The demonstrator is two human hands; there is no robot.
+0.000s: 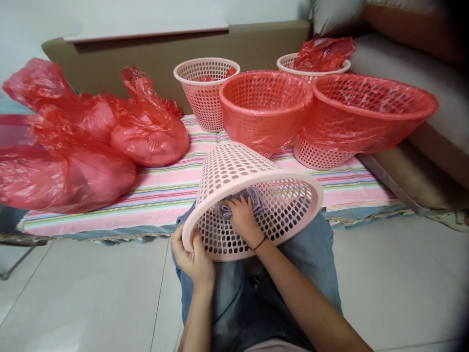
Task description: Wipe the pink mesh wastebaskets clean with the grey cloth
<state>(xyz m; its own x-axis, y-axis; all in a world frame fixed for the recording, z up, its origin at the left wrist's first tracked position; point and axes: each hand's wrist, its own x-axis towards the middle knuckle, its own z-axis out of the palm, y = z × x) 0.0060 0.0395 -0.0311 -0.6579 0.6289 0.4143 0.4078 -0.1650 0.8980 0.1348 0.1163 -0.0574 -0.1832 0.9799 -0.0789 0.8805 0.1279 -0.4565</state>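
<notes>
A pale pink perforated plastic basket (pixel 234 168) lies tipped on its side across my lap, its wide mouth facing me. My left hand (pixel 194 254) grips the basket's rim at the lower left, thumb on the inside. Reaching into the mouth, my right hand (pixel 242 215) presses a purple-grey cloth (pixel 259 200) against the inner wall. Its fingers are spread over the cloth, which is partly hidden beneath them.
Behind stand a pink basket (pixel 203 95), two red-bag-lined baskets (pixel 264 117) (pixel 362 117), and another basket (pixel 286 62) holding a crumpled red bag (pixel 322 54). Filled red plastic bags (pixel 150 132) sit left on the striped cloth (pixel 157 193). Grey cushions (pixel 395 73) are at the right.
</notes>
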